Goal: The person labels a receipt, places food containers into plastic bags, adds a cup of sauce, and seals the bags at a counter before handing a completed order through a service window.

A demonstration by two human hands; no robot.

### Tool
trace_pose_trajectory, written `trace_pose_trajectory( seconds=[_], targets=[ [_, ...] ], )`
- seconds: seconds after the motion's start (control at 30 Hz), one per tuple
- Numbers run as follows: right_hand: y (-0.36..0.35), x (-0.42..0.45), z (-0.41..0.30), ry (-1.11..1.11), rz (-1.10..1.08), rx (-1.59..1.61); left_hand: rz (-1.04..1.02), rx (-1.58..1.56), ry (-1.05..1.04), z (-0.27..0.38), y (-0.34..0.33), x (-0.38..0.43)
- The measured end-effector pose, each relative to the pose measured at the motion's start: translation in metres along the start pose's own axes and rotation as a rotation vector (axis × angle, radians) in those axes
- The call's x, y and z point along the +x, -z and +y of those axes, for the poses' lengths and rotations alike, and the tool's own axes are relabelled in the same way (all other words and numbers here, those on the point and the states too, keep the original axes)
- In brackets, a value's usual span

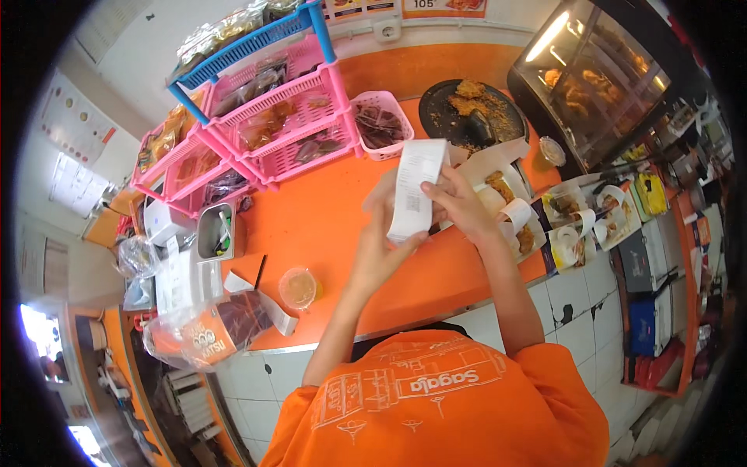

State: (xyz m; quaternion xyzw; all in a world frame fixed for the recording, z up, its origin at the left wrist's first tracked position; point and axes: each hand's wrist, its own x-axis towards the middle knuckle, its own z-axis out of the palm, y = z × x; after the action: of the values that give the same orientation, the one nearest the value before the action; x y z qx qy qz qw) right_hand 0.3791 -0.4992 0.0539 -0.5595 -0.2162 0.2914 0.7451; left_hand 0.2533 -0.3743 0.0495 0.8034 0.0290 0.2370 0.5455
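Note:
A long printed paper receipt [417, 181] is held upright between my two hands above the orange counter [327, 227]. My left hand [378, 248] grips its lower left side, with the thumb across the bottom end. My right hand [465, 204] pinches its right edge between thumb and fingers. Something pale shows behind the slip, mostly hidden by it. Just right of my right hand lies an open paper food box [522, 175] with fried chicken [498, 185] and a curled paper slip [517, 213] in it.
More open food boxes [565, 201] line the counter's right end. Behind stand a black stone mortar [435, 117], a pink basket [402, 153] of packets, and a heated display case [607, 76]. Stacked racks [280, 160], a lidded cup [299, 289] and a bagged package [204, 338] are leftward.

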Motion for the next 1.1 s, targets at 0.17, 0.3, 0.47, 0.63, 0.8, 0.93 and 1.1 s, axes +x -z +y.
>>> trace_pose_trajectory(
  seconds=[0.17,0.3,0.47,0.63,0.8,0.93,1.1],
  targets=[
    [0.028,-0.003,-0.015,0.177,0.101,-0.121,-0.107,-0.335,0.301,0.000,-0.031,-0.036],
    [0.045,0.003,-0.016,0.207,0.062,-0.124,-0.158,-0.529,0.487,0.006,-0.045,-0.052],
    [0.044,0.001,-0.025,0.178,0.030,-0.044,-0.103,-0.498,0.445,0.008,-0.061,-0.054],
    [0.057,0.008,-0.023,0.173,0.001,-0.076,-0.111,-0.508,0.498,0.010,-0.069,-0.048],
    [0.064,0.063,0.018,0.253,0.035,-0.485,-0.036,-0.481,0.411,-0.026,-0.080,-0.048],
    [0.056,0.081,0.032,0.265,0.233,-1.009,-0.021,0.023,0.392,-0.060,-0.080,-0.079],
    [0.071,0.093,0.065,0.502,0.312,-1.289,0.018,0.033,0.451,-0.045,-0.031,-0.121]
  ],
)
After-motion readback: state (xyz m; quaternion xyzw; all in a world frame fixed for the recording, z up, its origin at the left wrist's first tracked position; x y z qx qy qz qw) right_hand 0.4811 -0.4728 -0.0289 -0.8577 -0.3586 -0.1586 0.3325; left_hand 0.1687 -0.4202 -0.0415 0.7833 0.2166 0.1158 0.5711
